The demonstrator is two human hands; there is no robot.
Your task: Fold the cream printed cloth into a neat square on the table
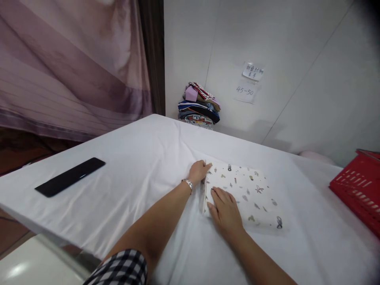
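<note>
I see the folded cloth [246,194], white with small printed motifs, lying flat on the white-covered surface [124,174], right of centre. My left hand [199,171] sits at the cloth's far left corner, fingers curled over the edge; whether they pinch it I cannot tell, since the fingertips are hidden. My right hand [226,210] lies open, palm down, pressing the near left part of the cloth. A dark flat object [70,176] rests well apart to the left; its type is unclear. A clothes pile [199,106] stands against the wall. A red basket [358,189] is cut off at the right edge. The wall notes [251,81] are partly legible.
</note>
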